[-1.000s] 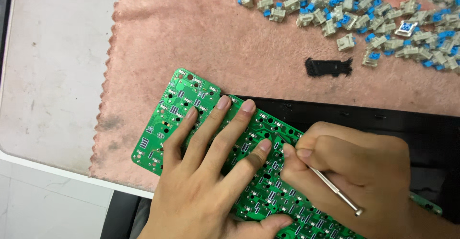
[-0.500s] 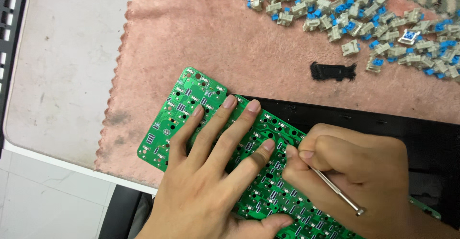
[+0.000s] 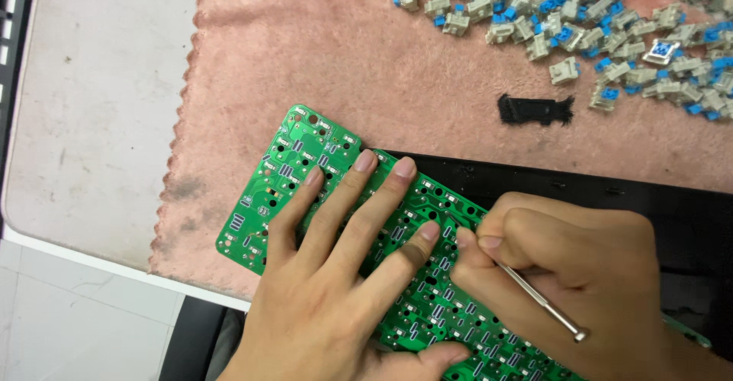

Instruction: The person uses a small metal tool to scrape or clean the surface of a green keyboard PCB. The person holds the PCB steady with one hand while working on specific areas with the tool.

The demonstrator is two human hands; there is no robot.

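A long green circuit board (image 3: 294,163) lies slanted across a pink cloth (image 3: 366,68) and a black keyboard case (image 3: 611,194). My left hand (image 3: 336,274) rests flat on the board, fingers spread and pressing it down. My right hand (image 3: 565,274) is closed around a thin metal tool (image 3: 542,301), its tip hidden under my fingers at the board's surface, right beside my left index finger.
Several loose beige key switches with blue stems (image 3: 580,30) are scattered over the cloth's far right. A small black plastic piece (image 3: 534,110) lies near them. The grey table (image 3: 99,106) ends at its near left edge (image 3: 114,263), with tiled floor below.
The view has drifted slightly, so board and hands appear a little further right. Both hands keep the same hold and pose on the board.
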